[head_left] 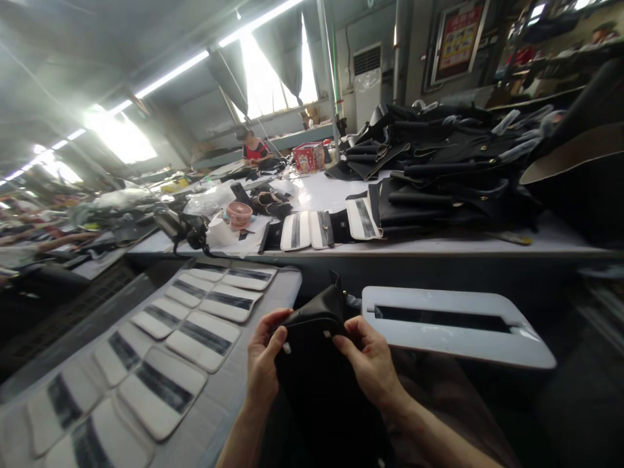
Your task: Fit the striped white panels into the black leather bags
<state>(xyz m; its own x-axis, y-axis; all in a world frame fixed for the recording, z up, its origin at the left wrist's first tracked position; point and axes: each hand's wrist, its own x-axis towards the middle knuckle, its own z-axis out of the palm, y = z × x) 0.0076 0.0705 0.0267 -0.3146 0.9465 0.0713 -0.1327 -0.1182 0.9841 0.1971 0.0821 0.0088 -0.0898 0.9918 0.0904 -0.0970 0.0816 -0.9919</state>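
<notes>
Both my hands grip a black leather piece, probably part of a bag (316,383), in front of my body. My left hand (266,357) pinches its upper left edge between thumb and fingers, beside a small white tab. At the upper right edge, my right hand (370,361) has its thumb pressed on the front near a second white tab. The top of the piece folds back, and a small metal fitting shows behind it. Its lower part is dark and hard to make out. The fingertips behind the material are hidden.
To the left, a pale board (287,286) carries several white panels with black strips (199,340). A white slotted plate (458,300) lies right of my hands. On the bench stand a pink fan (238,214) and piled black leather pieces (429,156). A person (256,151) sits far back.
</notes>
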